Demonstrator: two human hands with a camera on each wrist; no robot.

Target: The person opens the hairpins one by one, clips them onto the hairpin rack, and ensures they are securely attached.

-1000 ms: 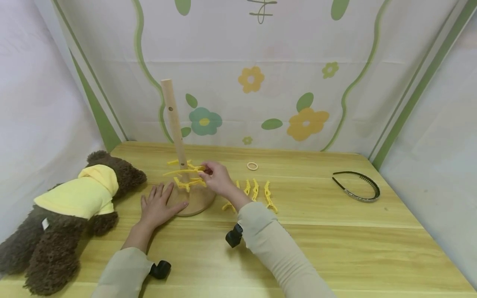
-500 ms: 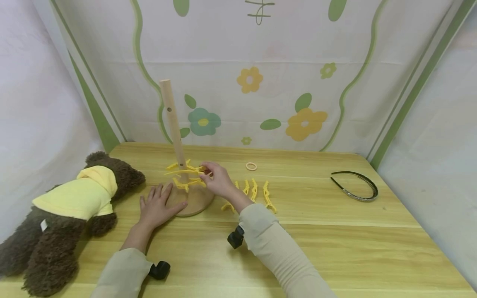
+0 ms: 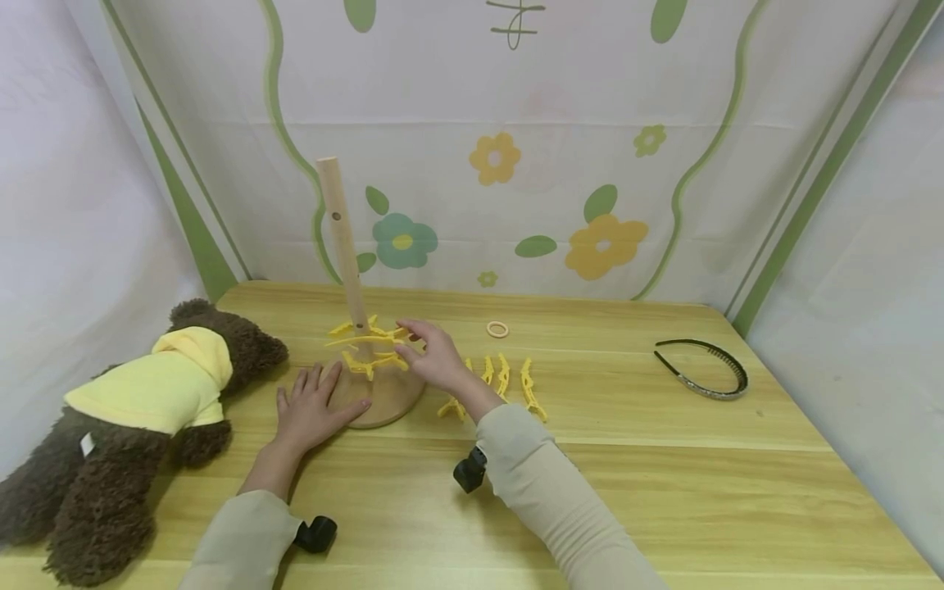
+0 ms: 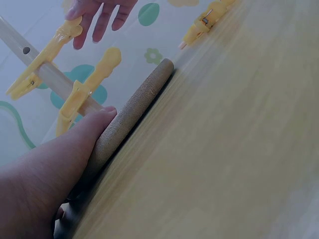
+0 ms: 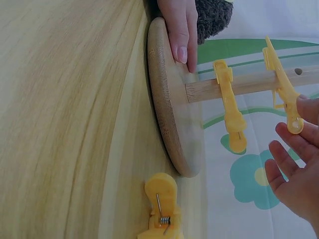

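Note:
A wooden post (image 3: 342, 246) stands upright on a round base (image 3: 394, 401). Yellow hair clips sit across its lower part: a lower clip (image 5: 230, 107) and an upper clip (image 5: 283, 84), with more yellow pieces behind that I cannot clearly separate. My left hand (image 3: 308, 416) rests on the base, fingers spread, thumb along its near side. At the upper clip's handle end is my right hand (image 3: 435, 359). Its thumb touches the clip in the right wrist view, while the fingers are extended and spread. Several loose hair clips (image 3: 528, 389) lie right of the base, partly behind the right forearm.
A brown teddy bear (image 3: 147, 393) in a yellow hoodie lies at the left. Behind the clips is a small pale ring (image 3: 497, 329). A black headband (image 3: 708, 369) lies at the right of the wooden table (image 3: 627, 508). A patterned curtain hangs behind.
The right hand's thumb and fingers have spread apart at the upper clip, which stays on the post. The left hand stays on the base.

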